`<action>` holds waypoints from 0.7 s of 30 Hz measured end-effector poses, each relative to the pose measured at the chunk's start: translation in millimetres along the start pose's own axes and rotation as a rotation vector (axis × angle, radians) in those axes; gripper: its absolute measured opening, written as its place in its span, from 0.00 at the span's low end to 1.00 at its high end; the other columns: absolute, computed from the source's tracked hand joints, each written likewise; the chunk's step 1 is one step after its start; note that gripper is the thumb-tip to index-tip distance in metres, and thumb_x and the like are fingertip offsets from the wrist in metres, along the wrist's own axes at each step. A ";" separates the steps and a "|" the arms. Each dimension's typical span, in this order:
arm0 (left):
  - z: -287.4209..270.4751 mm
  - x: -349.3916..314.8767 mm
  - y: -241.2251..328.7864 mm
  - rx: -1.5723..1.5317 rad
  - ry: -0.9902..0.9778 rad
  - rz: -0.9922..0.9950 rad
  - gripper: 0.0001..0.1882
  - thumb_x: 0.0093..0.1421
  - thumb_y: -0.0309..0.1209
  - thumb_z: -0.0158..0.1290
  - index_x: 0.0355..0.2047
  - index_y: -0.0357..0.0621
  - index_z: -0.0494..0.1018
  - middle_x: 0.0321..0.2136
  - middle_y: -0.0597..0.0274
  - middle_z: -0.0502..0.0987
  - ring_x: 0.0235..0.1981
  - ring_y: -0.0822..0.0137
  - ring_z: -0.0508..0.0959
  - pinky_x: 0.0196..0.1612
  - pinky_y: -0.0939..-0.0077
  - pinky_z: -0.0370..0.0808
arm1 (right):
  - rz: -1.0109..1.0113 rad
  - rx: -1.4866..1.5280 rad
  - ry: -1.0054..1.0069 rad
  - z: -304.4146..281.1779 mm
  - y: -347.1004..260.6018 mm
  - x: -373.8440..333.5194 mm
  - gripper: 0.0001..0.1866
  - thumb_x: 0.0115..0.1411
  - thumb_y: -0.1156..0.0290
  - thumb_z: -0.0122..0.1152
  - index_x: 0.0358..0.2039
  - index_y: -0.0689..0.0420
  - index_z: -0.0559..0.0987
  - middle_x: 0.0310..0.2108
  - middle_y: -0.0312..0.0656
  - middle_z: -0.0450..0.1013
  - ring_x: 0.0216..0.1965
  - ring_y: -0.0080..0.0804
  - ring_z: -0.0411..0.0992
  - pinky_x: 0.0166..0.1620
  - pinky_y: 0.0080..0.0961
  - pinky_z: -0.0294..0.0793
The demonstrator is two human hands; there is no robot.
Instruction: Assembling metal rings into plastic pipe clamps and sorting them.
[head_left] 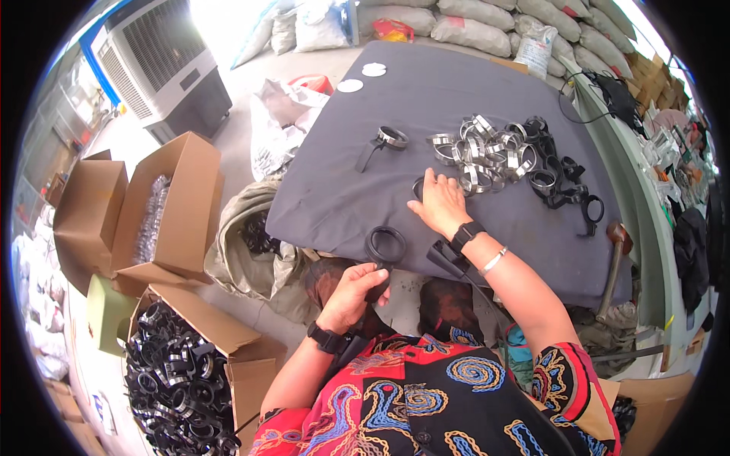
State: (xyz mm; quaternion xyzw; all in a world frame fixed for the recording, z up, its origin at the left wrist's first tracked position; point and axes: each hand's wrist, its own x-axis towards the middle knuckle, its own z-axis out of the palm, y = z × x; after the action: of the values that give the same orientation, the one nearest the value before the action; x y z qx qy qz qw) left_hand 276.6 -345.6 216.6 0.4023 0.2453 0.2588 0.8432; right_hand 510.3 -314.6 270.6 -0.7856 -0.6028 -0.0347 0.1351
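My left hand [356, 295], near the table's front edge, is closed round the short handle of a black ring [385, 245], its round end pointing up and away. Over the table, my right hand [443, 202] has thumb and fingers curled about a dark ring [417, 187], mostly hidden beneath them. Just beyond that hand lies a pile of shiny metal rings [487, 152]. Black rings with handles [561, 182] lie along the pile's right side. Left of the pile, a black handled ring with a metal band [392, 137] lies apart.
The grey-covered table [319, 190] bears white discs [350, 86] at its far left and a hammer [613, 270] at its right edge. A carton of black ring parts [182, 372] stands lower left, beside another open carton [179, 205], a sack [247, 258] and an air cooler [156, 64].
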 end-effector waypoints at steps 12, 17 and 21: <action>-13.0 9.9 -19.9 0.122 0.273 0.169 0.13 0.60 0.34 0.54 0.20 0.44 0.70 0.20 0.63 0.75 0.22 0.73 0.73 0.30 0.80 0.66 | -0.523 0.573 0.157 -34.6 17.2 -59.5 0.50 0.38 0.82 0.70 0.63 0.47 0.59 0.53 0.46 0.59 0.50 0.41 0.67 0.49 0.31 0.72; -9.2 13.4 -20.9 0.134 0.246 0.179 0.12 0.61 0.34 0.53 0.22 0.43 0.72 0.20 0.63 0.75 0.23 0.73 0.73 0.30 0.80 0.67 | -0.369 0.831 0.149 -11.3 29.4 -65.3 0.39 0.40 0.81 0.69 0.55 0.52 0.67 0.54 0.45 0.60 0.53 0.37 0.66 0.54 0.29 0.69; -9.6 12.9 -17.9 0.176 0.230 0.168 0.13 0.62 0.32 0.52 0.22 0.39 0.73 0.20 0.64 0.75 0.23 0.74 0.72 0.32 0.78 0.69 | -0.152 1.060 0.097 1.4 48.3 -77.8 0.26 0.44 0.82 0.65 0.46 0.60 0.69 0.48 0.45 0.66 0.52 0.36 0.68 0.58 0.30 0.68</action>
State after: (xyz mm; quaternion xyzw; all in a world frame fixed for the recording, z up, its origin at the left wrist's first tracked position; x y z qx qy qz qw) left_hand 284.6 -341.8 194.2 0.4613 0.3274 0.3504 0.7465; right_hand 535.3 -398.6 244.1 -0.5614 -0.5859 0.2282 0.5380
